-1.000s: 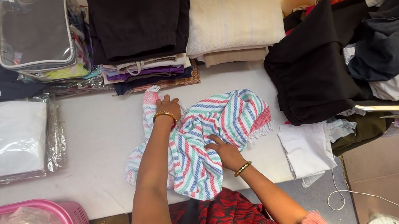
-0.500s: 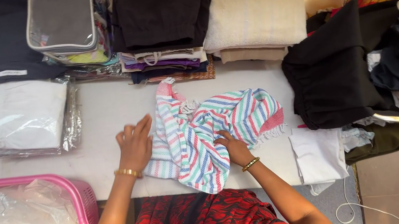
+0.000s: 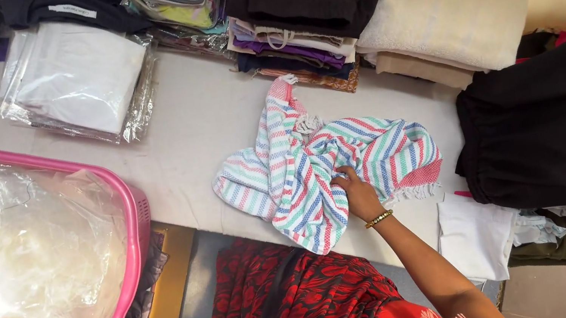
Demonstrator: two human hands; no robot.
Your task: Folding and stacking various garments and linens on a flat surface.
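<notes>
A crumpled towel (image 3: 300, 171) with red, blue and green stripes on white lies in the middle of the white table (image 3: 193, 128). My right hand (image 3: 356, 194), wearing a gold bangle, rests on the towel's lower right part with its fingers pressed into the folds. My left hand is out of view. My red and black patterned garment (image 3: 293, 310) fills the bottom centre.
A pink basket (image 3: 135, 260) holding clear plastic sits at the left. A white packaged cloth (image 3: 77, 74) lies at the back left. Stacks of folded dark, purple and beige fabrics (image 3: 380, 5) line the back. Black garments (image 3: 545, 123) pile at the right.
The view has swung left, bringing the pink basket further in. My left hand, which lay on the towel's left side, has left the view. My right hand stays on the towel.
</notes>
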